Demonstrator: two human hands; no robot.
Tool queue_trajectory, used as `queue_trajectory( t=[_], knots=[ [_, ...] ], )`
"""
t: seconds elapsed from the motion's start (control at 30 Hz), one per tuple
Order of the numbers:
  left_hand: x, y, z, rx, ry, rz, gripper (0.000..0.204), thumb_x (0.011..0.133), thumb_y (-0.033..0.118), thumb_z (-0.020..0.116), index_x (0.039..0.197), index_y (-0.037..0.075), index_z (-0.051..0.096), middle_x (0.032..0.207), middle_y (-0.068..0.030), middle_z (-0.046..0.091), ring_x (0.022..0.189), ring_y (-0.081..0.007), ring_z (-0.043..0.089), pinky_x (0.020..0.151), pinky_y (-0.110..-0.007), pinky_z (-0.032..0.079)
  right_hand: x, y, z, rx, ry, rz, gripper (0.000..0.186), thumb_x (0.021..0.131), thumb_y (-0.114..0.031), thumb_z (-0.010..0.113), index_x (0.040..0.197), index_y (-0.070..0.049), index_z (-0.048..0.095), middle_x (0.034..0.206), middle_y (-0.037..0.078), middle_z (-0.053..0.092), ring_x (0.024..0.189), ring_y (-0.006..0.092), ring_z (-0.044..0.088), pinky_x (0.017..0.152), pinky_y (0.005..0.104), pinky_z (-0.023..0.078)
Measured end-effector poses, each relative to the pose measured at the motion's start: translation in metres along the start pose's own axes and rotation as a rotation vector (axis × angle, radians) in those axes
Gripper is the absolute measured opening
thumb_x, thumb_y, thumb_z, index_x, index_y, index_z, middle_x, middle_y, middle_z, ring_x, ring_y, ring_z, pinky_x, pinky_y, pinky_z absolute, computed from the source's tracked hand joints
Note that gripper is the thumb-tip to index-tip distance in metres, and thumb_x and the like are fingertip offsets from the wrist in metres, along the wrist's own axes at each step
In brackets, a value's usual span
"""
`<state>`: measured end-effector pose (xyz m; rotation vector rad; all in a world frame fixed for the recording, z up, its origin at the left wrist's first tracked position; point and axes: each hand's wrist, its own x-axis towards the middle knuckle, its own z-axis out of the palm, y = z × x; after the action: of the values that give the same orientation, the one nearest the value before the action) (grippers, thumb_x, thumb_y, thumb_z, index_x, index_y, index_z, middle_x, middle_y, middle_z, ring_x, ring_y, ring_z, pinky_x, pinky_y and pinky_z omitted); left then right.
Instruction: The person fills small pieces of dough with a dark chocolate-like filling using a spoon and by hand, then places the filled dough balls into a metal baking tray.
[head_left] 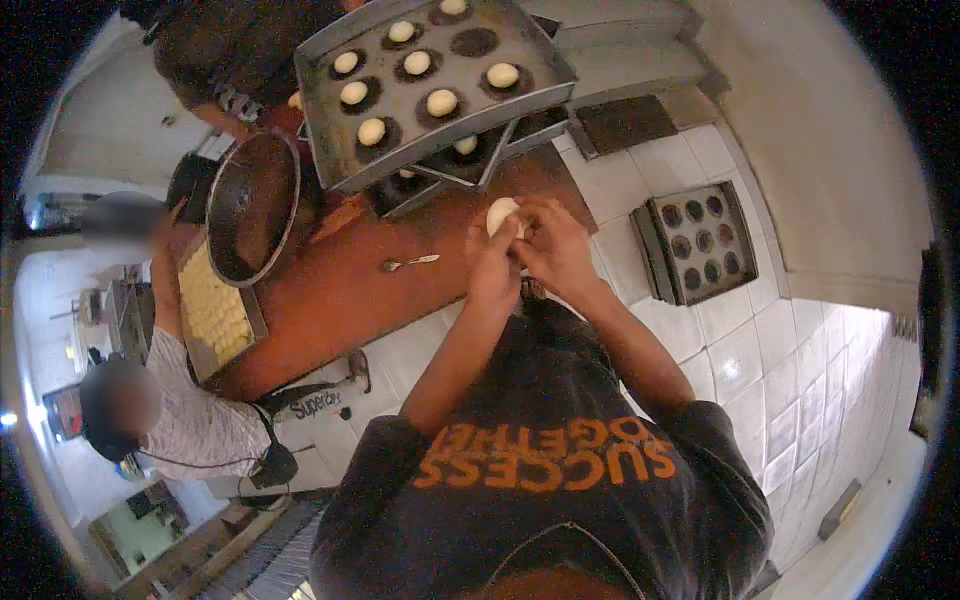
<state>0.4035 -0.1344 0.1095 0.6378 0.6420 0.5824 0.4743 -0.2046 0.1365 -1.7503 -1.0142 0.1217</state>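
A pale, rounded piece of dough (pixel 502 214) is held up in front of my chest, over the edge of the red-brown table (pixel 340 300). My left hand (pixel 491 262) is closed around its lower side, with the thumb pressing on it. From the right, the bent fingers of my right hand (pixel 553 243) grip the same piece; their tips are partly hidden. Beyond my hands stands a metal baking tray (pixel 480 85) with dark round spots. Pale dough balls, among them one dough ball (pixel 441 103), sit on most of those spots.
Under the raised tray is another tray (pixel 545 128). A spoon or fork (pixel 410 263) lies on the table. At left are a large dark bowl (pixel 287 165) and a tray of dough pieces (pixel 252 310), with two people beside them. Stacked molds (pixel 690 290) rest on white tiles at right.
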Motion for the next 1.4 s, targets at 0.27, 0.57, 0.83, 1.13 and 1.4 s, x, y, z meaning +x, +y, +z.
queue_trajectory(
  t=[0.27,0.57,0.83,1.13,1.4],
  knots=[
    [-0.049,0.014,-0.016,-0.095,-0.233,-0.188,0.027,0.084,0.02,0.055,0.106,0.006,0.049,0.098,-0.0055,0.055,0.086,-0.0142,0.055,0.074,-0.028,0.047,-0.043,-0.027,-0.017,-0.024,-0.013,-0.058,0.027,0.064,-0.005,0.064,0.09,-0.004,0.058,0.09,0.011,0.057,0.084,0.0294,0.055,0.067,0.0365,0.044],
    [-0.099,0.02,-0.051,-0.376,-0.085,-0.174,0.027,0.084,0.032,0.055,0.099,0.009,0.05,0.091,-0.0027,0.056,0.085,-0.0163,0.055,0.075,-0.03,0.046,-0.082,-0.054,0.041,-0.173,-0.034,-0.263,0.022,0.062,-0.005,0.062,0.083,-0.006,0.057,0.086,0.01,0.054,0.088,0.0292,0.047,0.078,0.0424,0.033],
    [-0.13,0.034,-0.087,-0.1,-0.147,-0.181,0.025,0.084,0.022,0.057,0.101,0.005,0.051,0.093,-0.0046,0.056,0.084,-0.0148,0.055,0.073,-0.029,0.046,-0.103,-0.093,0.043,-0.176,-0.153,-0.141,0.024,0.061,-0.003,0.063,0.084,-0.004,0.057,0.083,0.011,0.053,0.085,0.0316,0.046,0.077,0.0426,0.035],
    [-0.13,0.002,-0.093,-0.162,-0.138,-0.132,0.027,0.086,0.02,0.051,0.11,0.007,0.047,0.097,-0.005,0.056,0.088,-0.0174,0.056,0.076,-0.029,0.047,-0.118,-0.077,0.044,-0.185,-0.062,-0.029,0.014,0.061,0.0,0.061,0.074,-0.005,0.057,0.082,0.011,0.056,0.084,0.0295,0.05,0.072,0.0418,0.037],
    [-0.094,-0.056,-0.033,-0.246,0.004,-0.269,0.028,0.088,0.022,0.05,0.105,0.001,0.049,0.096,-0.0058,0.055,0.084,-0.016,0.054,0.074,-0.029,0.045,-0.106,-0.004,-0.018,-0.242,-0.035,-0.192,0.019,0.061,-0.004,0.059,0.079,-0.003,0.054,0.076,0.013,0.052,0.08,0.0334,0.047,0.07,0.0441,0.037]
  ],
)
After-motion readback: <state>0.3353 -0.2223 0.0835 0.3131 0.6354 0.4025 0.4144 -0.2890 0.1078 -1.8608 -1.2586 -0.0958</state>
